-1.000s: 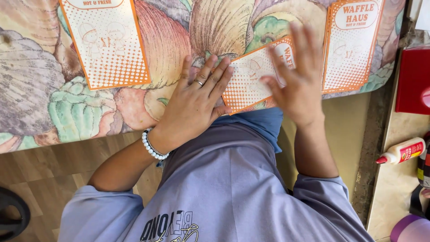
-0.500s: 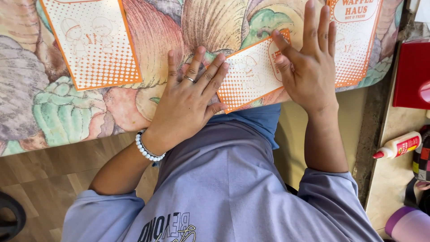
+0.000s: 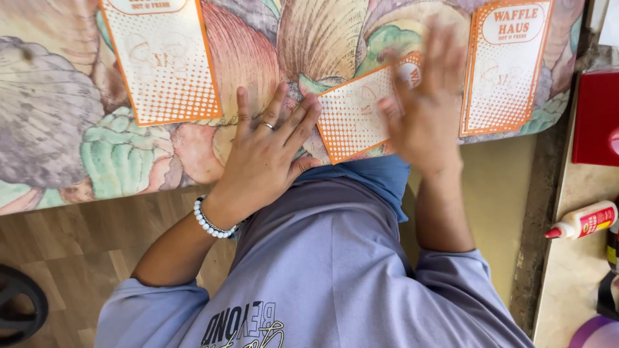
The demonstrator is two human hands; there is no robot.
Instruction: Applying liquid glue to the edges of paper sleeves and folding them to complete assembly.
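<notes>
Left hand: the left hand (image 3: 267, 158), ringed and worn above a white bead bracelet (image 3: 211, 222), is laid flat with fingers spread, palm down on the seashell-patterned cloth surface (image 3: 58, 129); nothing is gripped, and its fingertips are pressed at the left corner of the middle sheet.

Right hand: the right hand (image 3: 422, 106) is seen blurred, open and flat, spread across the right half of the same sheet; nothing is held in it, and whether it is pressed or lifted cannot be told.

Sheet in hand: the orange-bordered, dot-printed rectangular paper sheet (image 3: 354, 116) is lain tilted, its lower edge near the cloth's front edge, between the two hands.

Neighbouring sheets: a matching orange dotted sheet on the left (image 3: 161, 61) and another on the right (image 3: 506, 64) are set upright on the cloth, apart from the middle one.

Beyond: a small white glue bottle with a red tip (image 3: 583, 220) is lain on the pale bench (image 3: 574, 277) at the right, beside a red box (image 3: 596, 116).

Handling, as judged: the sheet is best pinned at one end by the flat left hand while the other palm is swept outward from the middle, so that no crease is trapped; light, even pressure is advised, since thin paper on soft cloth can be buckled or skewed.
</notes>
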